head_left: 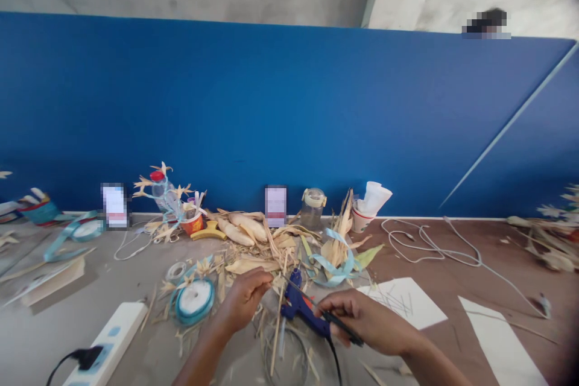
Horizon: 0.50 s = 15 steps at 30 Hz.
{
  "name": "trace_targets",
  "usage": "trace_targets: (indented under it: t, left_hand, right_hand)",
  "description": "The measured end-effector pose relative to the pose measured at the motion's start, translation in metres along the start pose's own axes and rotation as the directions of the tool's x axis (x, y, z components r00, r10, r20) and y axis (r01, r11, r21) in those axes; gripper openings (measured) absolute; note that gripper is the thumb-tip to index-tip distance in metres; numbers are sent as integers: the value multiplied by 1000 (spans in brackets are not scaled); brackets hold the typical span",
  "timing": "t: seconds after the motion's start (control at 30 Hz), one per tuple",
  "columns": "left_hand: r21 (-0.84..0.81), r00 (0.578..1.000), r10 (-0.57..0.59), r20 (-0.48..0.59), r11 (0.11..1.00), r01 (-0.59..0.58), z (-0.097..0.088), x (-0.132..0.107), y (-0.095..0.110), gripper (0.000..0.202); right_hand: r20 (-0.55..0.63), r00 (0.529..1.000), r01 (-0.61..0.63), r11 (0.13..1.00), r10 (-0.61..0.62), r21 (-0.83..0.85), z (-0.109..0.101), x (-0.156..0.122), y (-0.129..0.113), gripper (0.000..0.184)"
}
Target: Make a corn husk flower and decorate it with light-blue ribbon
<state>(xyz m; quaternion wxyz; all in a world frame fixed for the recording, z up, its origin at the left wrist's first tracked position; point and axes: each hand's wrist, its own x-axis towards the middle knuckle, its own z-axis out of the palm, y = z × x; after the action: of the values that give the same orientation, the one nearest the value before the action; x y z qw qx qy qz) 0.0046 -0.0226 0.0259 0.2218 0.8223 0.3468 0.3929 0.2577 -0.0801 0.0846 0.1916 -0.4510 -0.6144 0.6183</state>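
My left hand (246,298) is closed in a pinch near the middle of the desk; whatever its fingertips hold is too small to make out. My right hand (368,321) grips a slim dark tool (341,327) with a long thin tip slanting toward my left fingertips. Its exact kind does not show. Between the hands lies a blue glue gun (301,307), partly behind the tool, its black cord running toward me. Pale dried husk pieces (253,264) lie just beyond my fingers. Left of my left hand is a spool of light blue ribbon (194,301).
A white power strip (113,338) with a black plug lies front left. Along the blue partition (271,102) stand phones, a red-capped bottle (158,190), a jar (313,208) and paper cups. White paper (418,301) and a white cable (438,250) lie on the right.
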Motion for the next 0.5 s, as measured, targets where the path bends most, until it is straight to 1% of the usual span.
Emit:
trace_targets:
  t: [0.1, 0.17, 0.23, 0.3, 0.4, 0.5]
  left_hand:
    - [9, 1000, 9, -10, 1000, -9, 1, -2, -2, 19]
    - [17, 1000, 16, -21, 1000, -15, 2, -2, -4, 20]
    - [34, 999, 19, -32, 999, -18, 2, -2, -4, 20]
    - [58, 998, 20, -65, 998, -16, 1, -2, -5, 20]
    - [94, 991, 20, -131, 996, -8, 0, -2, -6, 19]
    - [123, 983, 39, -178, 992, -17, -1, -2, -7, 19]
  right_hand:
    - [-59, 998, 28, 999, -26, 43, 1, -2, 2, 23]
    - [-124, 991, 49, 997, -42, 59, 0, -2, 5, 27]
    - [-197, 980, 50, 997, -37, 63, 0, 0, 8, 31]
    - [-248, 968, 35, 999, -25, 36, 0, 2, 9, 34]
    - [-262, 964, 40, 999, -47, -29, 5, 5, 7, 32]
    - [-208, 974, 76, 996, -84, -46, 10, 5, 0, 24]
